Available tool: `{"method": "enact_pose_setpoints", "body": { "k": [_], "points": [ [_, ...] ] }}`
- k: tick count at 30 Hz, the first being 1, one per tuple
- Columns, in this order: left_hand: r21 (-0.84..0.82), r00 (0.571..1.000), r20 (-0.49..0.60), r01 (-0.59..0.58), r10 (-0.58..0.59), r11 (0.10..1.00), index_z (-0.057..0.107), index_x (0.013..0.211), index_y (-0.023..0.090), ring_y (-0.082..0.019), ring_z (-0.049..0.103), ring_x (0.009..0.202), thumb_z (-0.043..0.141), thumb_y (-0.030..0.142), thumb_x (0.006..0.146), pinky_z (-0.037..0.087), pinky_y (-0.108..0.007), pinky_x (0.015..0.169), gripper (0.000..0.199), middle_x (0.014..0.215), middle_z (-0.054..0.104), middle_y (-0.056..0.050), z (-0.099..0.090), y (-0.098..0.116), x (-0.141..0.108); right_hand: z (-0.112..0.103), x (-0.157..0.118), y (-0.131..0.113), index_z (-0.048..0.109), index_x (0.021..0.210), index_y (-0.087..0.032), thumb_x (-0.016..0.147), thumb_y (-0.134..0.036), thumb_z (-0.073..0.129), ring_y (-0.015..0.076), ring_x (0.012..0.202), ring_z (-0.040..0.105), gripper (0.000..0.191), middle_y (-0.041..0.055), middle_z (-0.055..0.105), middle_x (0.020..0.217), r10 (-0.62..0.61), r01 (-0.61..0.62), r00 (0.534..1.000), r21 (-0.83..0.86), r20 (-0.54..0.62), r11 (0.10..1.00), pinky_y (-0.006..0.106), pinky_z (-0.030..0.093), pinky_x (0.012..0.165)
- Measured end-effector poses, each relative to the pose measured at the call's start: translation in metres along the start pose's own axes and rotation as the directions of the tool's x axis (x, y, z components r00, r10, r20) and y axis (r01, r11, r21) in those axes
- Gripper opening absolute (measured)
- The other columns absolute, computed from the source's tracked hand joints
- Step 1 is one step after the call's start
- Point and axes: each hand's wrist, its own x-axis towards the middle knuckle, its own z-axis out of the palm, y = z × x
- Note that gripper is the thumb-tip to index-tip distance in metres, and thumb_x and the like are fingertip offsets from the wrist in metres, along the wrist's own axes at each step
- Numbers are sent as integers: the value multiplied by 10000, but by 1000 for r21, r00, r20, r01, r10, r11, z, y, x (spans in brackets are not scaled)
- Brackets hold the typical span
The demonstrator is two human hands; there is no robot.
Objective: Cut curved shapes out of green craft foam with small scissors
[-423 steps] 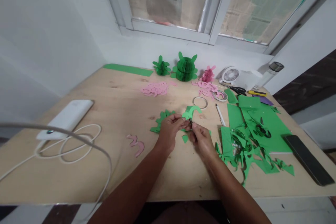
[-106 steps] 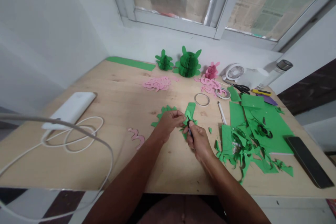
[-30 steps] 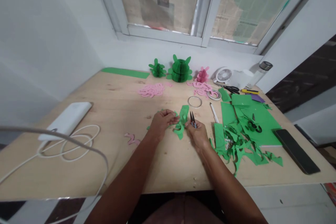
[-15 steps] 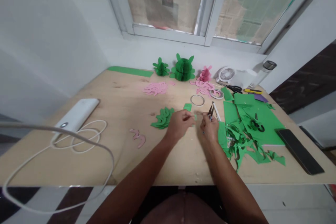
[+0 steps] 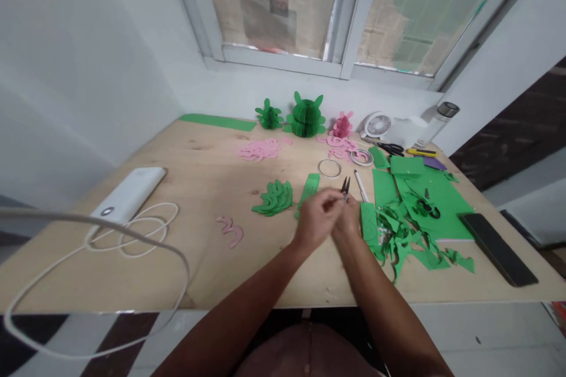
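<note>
My right hand [image 5: 348, 219] is closed around small snips [image 5: 345, 184], whose dark pointed blades stick out past the fingers, slightly apart. My left hand [image 5: 319, 215] meets it, fingers pinched together against the right fingers. Whatever the left fingers may hold is hidden and blurred. Just beyond the left hand lies a green paper strip [image 5: 309, 187], partly covered by it. To the left is a pile of scalloped green paper cutouts [image 5: 274, 197], and nearer to me a curvy pink paper cutout [image 5: 230, 232]. A white pen [image 5: 361, 186] lies beyond the right hand.
Tape rolls [image 5: 329, 168] and pink cutouts [image 5: 259, 149] lie farther back, before paper figures [image 5: 306, 118]. On the right are green scraps [image 5: 398, 235], black-handled scissors [image 5: 428, 208] and a phone [image 5: 499, 249]. A power bank [image 5: 129, 193] with a white cable is left.
My left hand has moved right, from beside the green strip to my right hand, uncovering more of the strip. The snips have shifted slightly left in the view.
</note>
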Motion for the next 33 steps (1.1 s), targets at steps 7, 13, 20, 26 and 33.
{"method": "enact_pose_setpoints", "body": {
  "k": [7,13,20,26,33],
  "points": [
    [686,998,62,-63,28,725,661,990,170,-299,599,944,612,239,739,429,-395,832,266,963,690,-125,-56,-43,11,-3,6,-3,510,667,-204,600,-362,693,57,338,202,251,-139,295,394,29,-23,997,70,-78,997,221,124,357],
    [845,955,293,-275,32,459,654,1048,227,-300,559,1034,555,239,792,384,-462,902,274,1090,651,-98,-46,-46,-6,0,3,6,540,619,-189,585,-347,703,56,350,223,230,-121,340,386,23,-21,999,60,-44,998,218,127,358],
    [857,969,230,-244,87,454,675,870,202,-282,590,954,529,200,799,391,-458,889,163,938,691,-73,-61,-50,-19,1,0,0,546,617,-189,600,-319,688,53,336,231,193,-122,330,386,3,-2,1000,64,-22,998,214,128,347],
    [840,957,250,-291,151,458,659,1014,207,-287,581,953,550,253,787,411,-443,859,256,977,673,-83,-51,-47,-18,-2,-3,-24,523,652,-190,616,-353,683,42,340,202,232,-125,327,407,-19,22,999,104,-25,994,207,116,349],
    [868,954,277,-299,115,396,670,802,207,-263,590,858,526,202,796,400,-450,858,144,852,668,-74,-60,-50,-35,-25,-11,-60,569,722,-176,615,-376,717,39,348,183,270,-128,315,420,-59,57,998,101,15,993,197,114,348]
  ]
}}
